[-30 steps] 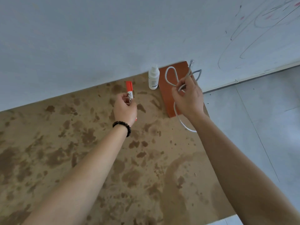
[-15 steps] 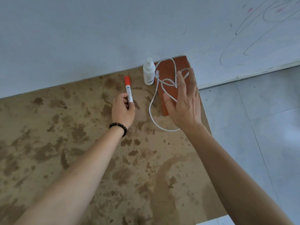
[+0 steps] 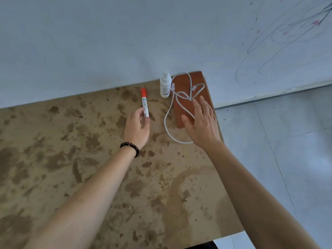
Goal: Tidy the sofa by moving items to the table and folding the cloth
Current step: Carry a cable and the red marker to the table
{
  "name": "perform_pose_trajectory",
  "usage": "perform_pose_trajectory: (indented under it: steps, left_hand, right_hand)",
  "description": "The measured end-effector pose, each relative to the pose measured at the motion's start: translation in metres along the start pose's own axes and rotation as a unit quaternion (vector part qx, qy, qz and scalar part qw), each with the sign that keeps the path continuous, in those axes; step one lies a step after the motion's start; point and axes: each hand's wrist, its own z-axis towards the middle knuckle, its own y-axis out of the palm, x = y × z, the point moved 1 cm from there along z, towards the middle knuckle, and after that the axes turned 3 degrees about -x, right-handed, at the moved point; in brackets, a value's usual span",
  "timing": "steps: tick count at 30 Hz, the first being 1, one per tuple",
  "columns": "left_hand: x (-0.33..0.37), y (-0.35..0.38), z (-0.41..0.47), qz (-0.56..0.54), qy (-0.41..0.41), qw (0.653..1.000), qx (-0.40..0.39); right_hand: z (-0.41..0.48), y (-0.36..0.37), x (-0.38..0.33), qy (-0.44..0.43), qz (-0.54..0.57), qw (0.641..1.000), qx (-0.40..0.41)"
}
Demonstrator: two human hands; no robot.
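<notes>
A stained brown table (image 3: 89, 159) fills the lower left of the head view, set against a white wall. My left hand (image 3: 137, 127), with a dark bead bracelet on the wrist, pinches the lower end of a white marker with a red cap (image 3: 144, 103) that lies flat on the table. A white cable (image 3: 172, 115) lies in loose loops over a red-brown board (image 3: 185, 81) and the table. My right hand (image 3: 203, 123) hovers just above the cable and board with fingers spread, holding nothing. The sofa and cloth are out of view.
A small white spray bottle (image 3: 165, 85) stands upright by the wall between marker and board. The table's right edge runs just past my right hand, with pale floor tiles (image 3: 278, 150) beyond. The wall at the upper right carries pen scribbles.
My right hand let go of the white cable, which now lies on the board and table, and opened flat. My left hand lowered the marker onto the table.
</notes>
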Motion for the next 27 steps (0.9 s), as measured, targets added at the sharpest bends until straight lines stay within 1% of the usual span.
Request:
perform_pose_trajectory:
  steps: [4,7,10,12,14,16,19,21,24,27]
  left_hand:
    - [0.043,-0.041,-0.069,-0.030,0.026,0.998,0.048]
    - [0.076,-0.068,-0.136,-0.055,0.039,0.992,0.103]
    - [0.096,-0.082,-0.213,-0.078,0.042,0.984,0.154]
    - [0.096,-0.083,-0.266,-0.099,0.010,0.979,0.180]
    - [0.084,-0.076,-0.321,-0.104,-0.044,0.972,0.205]
    - [0.069,-0.065,-0.376,-0.119,-0.111,0.958,0.236]
    - [0.046,-0.053,-0.453,-0.156,-0.220,0.913,0.307]
    - [0.036,-0.055,-0.504,-0.167,-0.252,0.879,0.369]
    - [0.024,-0.065,-0.584,-0.174,-0.293,0.823,0.455]
    - [0.012,-0.070,-0.672,-0.187,-0.321,0.750,0.547]
  right_hand:
    - [-0.049,-0.056,-0.017,-0.028,0.058,0.998,0.025]
    - [-0.101,-0.089,-0.024,-0.057,0.120,0.990,0.054]
    - [-0.158,-0.106,-0.020,-0.083,0.191,0.977,0.051]
    - [-0.192,-0.106,-0.011,-0.100,0.228,0.968,0.029]
    - [-0.224,-0.096,0.000,-0.105,0.259,0.960,-0.009]
    - [-0.249,-0.081,0.009,-0.118,0.266,0.955,-0.060]
    - [-0.281,-0.056,0.005,-0.171,0.238,0.945,-0.143]
    - [-0.302,-0.042,-0.010,-0.221,0.225,0.928,-0.199]
    - [-0.342,-0.022,-0.050,-0.304,0.193,0.890,-0.280]
    - [-0.397,0.001,-0.104,-0.388,0.158,0.842,-0.339]
